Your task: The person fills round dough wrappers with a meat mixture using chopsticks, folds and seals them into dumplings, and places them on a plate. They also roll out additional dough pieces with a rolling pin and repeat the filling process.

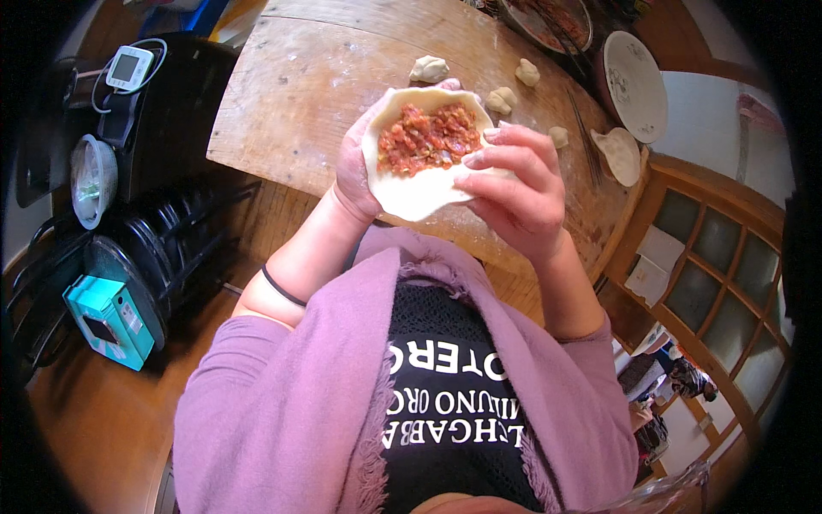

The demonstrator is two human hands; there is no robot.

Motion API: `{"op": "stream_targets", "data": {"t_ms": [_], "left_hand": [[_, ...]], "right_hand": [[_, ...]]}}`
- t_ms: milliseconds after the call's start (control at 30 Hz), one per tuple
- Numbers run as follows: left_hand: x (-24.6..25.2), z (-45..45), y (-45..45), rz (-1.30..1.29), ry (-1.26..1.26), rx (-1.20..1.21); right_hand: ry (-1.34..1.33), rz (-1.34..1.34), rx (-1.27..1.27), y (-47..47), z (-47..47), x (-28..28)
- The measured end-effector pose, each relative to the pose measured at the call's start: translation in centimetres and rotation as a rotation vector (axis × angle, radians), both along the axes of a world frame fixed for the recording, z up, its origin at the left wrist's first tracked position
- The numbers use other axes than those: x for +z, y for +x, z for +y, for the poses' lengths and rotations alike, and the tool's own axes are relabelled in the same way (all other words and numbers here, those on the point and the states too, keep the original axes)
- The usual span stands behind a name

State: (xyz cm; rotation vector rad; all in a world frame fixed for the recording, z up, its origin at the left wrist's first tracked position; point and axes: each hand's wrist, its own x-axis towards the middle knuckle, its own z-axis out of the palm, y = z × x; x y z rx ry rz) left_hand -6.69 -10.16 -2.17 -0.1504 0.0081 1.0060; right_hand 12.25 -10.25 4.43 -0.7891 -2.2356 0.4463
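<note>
A thin, flat dough wrapper [411,196] lies across my left hand [358,157], which supports it from below and along its left edge. Reddish minced filling [430,138] is spread over the wrapper's upper part, and its lower part is bare. My right hand [523,180] pinches the wrapper's right edge, with fingertips next to the filling. Just beyond my hands a dough piece [429,69] rests on the floured wooden table [295,96]. More small dough lumps [501,101] sit to the right, and another flattened wrapper [620,156] lies near the table's right edge.
At the back right stand a metal bowl of filling [578,29] with chopsticks and a white patterned dish [636,87]. Thin sticks [583,138] lie near the flat wrapper. Left of the table are a black surface with a blood pressure monitor [130,67], black chairs and a turquoise box [109,321].
</note>
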Motion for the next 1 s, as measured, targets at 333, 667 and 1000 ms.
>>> {"op": "stream_targets", "data": {"t_ms": [333,667,1000], "left_hand": [[-1.4,-1.2,-0.1,-0.006,-0.034,-0.126],[-2.2,-1.9,-0.1,0.033,-0.103,-0.208],[-4.1,-3.4,0.0,-0.012,-0.174,-0.343]], "right_hand": [[-0.169,0.206,-0.343,-2.7,1.0,-3.1],[-0.617,0.245,-0.402,-2.8,0.3,-4.1],[-1.298,0.320,-0.120,0.4,0.7,-5.2]]}}
